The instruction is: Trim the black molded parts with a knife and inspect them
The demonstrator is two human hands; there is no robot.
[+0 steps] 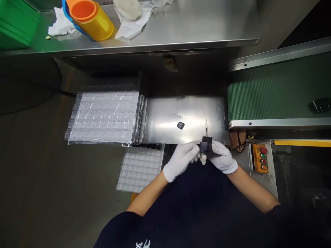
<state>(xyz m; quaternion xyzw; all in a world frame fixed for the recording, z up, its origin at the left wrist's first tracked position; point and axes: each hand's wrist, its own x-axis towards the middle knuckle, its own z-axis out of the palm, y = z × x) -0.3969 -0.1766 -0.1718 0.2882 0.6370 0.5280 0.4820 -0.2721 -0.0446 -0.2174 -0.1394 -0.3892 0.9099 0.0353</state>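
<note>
A small black plastic part (206,146) is held low, just in front of the metal work surface's near edge. My right hand (222,157), in a white glove, is closed on its right side. My left hand (182,159), gloved too, has curled fingers pinched at the part's left edge. Just beyond the part, a thin pointed tool (206,126) points away from me; its lower end is hidden behind the part, and its exact kind is unclear. Another small black piece (180,125) lies on the metal surface (162,120).
Clear plastic trays (106,115) are stacked at left, with another tray stack (141,168) lower down. A green conveyor belt (279,91) at right carries a dark item (320,105). Below it is a button box (260,158). A steel shelf (196,24) holds a yellow container (99,24).
</note>
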